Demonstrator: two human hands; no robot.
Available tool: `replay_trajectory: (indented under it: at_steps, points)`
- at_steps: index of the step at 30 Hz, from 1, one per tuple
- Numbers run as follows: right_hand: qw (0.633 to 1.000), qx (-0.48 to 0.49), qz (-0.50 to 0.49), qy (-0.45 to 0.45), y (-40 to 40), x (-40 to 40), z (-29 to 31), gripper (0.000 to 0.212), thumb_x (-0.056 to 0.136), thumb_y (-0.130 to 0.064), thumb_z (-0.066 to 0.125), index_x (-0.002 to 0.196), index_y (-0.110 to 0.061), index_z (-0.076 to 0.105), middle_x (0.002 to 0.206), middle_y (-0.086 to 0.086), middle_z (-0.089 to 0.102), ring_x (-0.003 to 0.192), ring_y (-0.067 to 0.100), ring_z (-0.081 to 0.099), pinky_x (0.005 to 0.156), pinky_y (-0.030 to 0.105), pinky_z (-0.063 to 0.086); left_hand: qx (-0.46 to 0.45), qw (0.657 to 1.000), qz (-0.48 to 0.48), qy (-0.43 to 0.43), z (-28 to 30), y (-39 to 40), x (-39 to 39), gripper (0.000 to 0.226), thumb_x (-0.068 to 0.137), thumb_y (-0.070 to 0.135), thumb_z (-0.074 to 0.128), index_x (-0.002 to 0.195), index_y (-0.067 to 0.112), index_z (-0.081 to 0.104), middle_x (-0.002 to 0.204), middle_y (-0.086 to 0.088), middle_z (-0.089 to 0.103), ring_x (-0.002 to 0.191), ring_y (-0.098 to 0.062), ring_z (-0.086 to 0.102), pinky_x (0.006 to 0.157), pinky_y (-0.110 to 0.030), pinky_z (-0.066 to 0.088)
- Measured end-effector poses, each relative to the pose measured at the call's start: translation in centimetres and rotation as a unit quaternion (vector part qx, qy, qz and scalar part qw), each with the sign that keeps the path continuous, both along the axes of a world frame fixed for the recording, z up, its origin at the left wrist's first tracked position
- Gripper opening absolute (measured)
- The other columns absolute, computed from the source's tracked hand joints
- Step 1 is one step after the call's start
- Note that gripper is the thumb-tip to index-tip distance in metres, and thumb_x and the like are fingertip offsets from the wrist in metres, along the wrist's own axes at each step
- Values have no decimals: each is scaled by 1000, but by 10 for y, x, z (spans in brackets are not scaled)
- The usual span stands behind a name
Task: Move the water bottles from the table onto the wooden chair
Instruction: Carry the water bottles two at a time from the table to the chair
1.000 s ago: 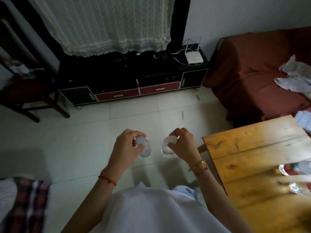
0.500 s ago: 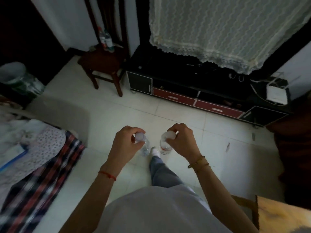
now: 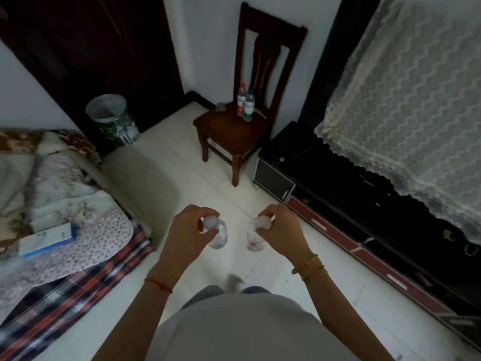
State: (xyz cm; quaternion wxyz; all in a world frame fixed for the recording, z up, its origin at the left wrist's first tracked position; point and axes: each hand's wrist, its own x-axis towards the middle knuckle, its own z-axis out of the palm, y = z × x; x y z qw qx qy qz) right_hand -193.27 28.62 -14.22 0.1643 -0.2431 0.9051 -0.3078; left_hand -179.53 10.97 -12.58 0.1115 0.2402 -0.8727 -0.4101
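Since the earlier frame the view has swung left, so the wooden chair [image 3: 234, 126] now stands straight ahead instead of far off to the left, and the desk has dropped out of sight. Nearest, both hands are held over the pale tiled floor [image 3: 161, 183], each clamped from above around the capped neck of a clear water bottle: the left hand [image 3: 188, 234] holds the left bottle [image 3: 219, 235], the right hand [image 3: 279, 231] holds the right bottle [image 3: 254, 237], the two bottles hanging apart. A bed [image 3: 59, 217] with patterned covers lies to the left, a dark TV cabinet [image 3: 351, 209] under a lace cloth [image 3: 406, 100] to the right. Farther off, two bottles [image 3: 245, 102] already stand upright, touching, at the back of the chair seat, well apart from the hands. A bin [image 3: 113, 121] sits far left of the chair.
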Motion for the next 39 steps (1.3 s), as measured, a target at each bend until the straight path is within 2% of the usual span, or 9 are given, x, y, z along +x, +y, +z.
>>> replay_trajectory:
  at_steps: [5,11,14,17,20,24,28,33,39]
  points:
    - [1000,-7,26,9,-69,-80,2,24,70,-14,73,91,-14,64,97,2,58,82,17,55,74,23,44,-18,999,32,2,3,-63,-70,22,74,17,78,95,16,72,88,3,65,69,-9,58,68,-14,43]
    - [999,-7,38,16,-158,-167,-5,25,74,-17,73,96,-12,63,93,-3,52,82,12,49,74,19,36,-28,999,31,-6,1,-153,-153,26,71,16,79,96,18,71,87,2,65,66,-9,58,66,-13,44]
    - [1000,-16,20,9,-205,-206,-11,25,75,-15,71,98,-11,62,92,-5,50,82,10,49,70,13,32,-25,1000,8,2,-1,-203,-194,26,71,12,79,94,21,70,87,1,65,68,-11,59,67,-18,47]
    - [1000,-24,-9,-4,-253,-242,-16,25,75,-14,72,98,-11,61,94,-4,49,84,11,50,75,20,38,-24,999,-22,11,0,-256,-238,27,70,11,78,91,25,68,85,3,64,69,-10,59,68,-19,47]
    - [999,-25,-43,-21,-298,-277,-20,25,74,-13,73,96,-13,61,96,-3,49,88,14,51,79,24,40,-26,997,-70,7,-1,-305,-285,26,71,12,78,95,18,70,90,-1,64,72,-14,60,70,-25,51]
    - [995,-27,-88,-26,-350,-322,-19,24,72,-12,74,91,-16,61,97,0,53,86,16,53,73,22,43,-32,993,-116,1,-2,-364,-347,27,70,7,77,95,15,70,90,-4,64,74,-17,59,70,-30,53]
    - [993,-28,-112,-26,-392,-366,-18,23,71,-11,74,90,-16,61,98,4,55,87,20,55,75,25,43,-36,990,-137,-6,-6,-410,-407,31,70,7,77,98,16,70,96,-2,63,79,-12,57,72,-15,46]
    - [990,-20,-136,-24,-428,-424,-27,26,71,-11,74,92,-15,60,97,2,55,84,16,53,74,21,38,-18,987,-159,-15,-13,-451,-484,34,70,9,78,102,15,69,102,-4,65,89,-15,60,82,-28,51]
    - [988,-1,-150,-24,-456,-500,-50,26,70,-14,75,91,-18,59,96,-1,52,82,13,51,69,16,37,-26,982,-181,-35,-29,-481,-577,35,68,6,79,102,10,70,102,-10,67,94,-20,62,85,-27,50]
